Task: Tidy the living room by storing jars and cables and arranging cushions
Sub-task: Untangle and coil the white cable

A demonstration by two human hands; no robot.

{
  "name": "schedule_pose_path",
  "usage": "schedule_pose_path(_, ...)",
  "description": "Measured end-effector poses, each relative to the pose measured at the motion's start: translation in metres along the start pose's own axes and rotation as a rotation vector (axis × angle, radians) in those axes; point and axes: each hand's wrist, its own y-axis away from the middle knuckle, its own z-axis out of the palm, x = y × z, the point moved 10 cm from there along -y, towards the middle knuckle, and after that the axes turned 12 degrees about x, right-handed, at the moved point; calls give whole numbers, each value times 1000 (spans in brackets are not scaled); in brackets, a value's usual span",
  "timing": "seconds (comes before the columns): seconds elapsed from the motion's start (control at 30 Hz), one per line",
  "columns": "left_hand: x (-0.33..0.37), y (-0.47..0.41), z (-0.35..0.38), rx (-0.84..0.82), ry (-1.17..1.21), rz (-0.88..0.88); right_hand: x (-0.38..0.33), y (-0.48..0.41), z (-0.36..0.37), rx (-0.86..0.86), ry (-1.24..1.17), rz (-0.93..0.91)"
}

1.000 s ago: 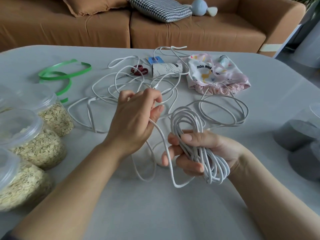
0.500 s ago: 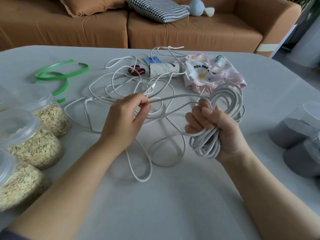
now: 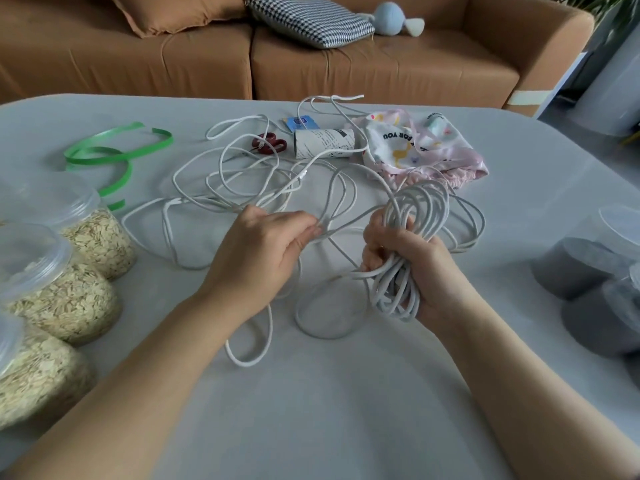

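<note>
- The right grip (image 3: 415,268) is closed around a bundle of white cable (image 3: 424,206) loops. The loops rise above its fingers and hang out below its palm.
- The left grip (image 3: 263,251), just left of the right one, pinches a single strand of the same cable between thumb and fingertips. That strand runs across to the bundle.
- The rest of the cable lies in loose tangles on the tabletop (image 3: 329,410), beyond and beneath both grips.
- Three lidded jars of oats (image 3: 69,299) stand well to the left of the left grip. Some grey jars (image 3: 575,268) stand to the right of the right grip.
- Beyond the grips lie a green ribbon (image 3: 114,157), red-handled scissors (image 3: 268,143), a paper tube (image 3: 323,143) and a pink cloth bag (image 3: 426,147).
- Farther back, a checked cushion (image 3: 311,15) and a tan cushion (image 3: 173,10) rest on the brown sofa (image 3: 381,71).
</note>
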Motion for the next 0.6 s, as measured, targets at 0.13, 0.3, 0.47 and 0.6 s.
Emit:
schedule_pose_path(0.13, 14, -1, 1, 1, 32, 71, 4, 2, 3, -9, -35, 66)
schedule_pose_path(0.3, 15, 3, 9, -104, 75, 60, 3, 8, 15, -163, -126, 135)
schedule_pose_path(0.47, 0, 11, 20, -193, 91, -47, 3, 5, 11, -120, -181, 128)
schedule_pose_path(0.6, -4, 17, 24, -232, 92, -85, -2, -2, -5, 13, -134, 44)
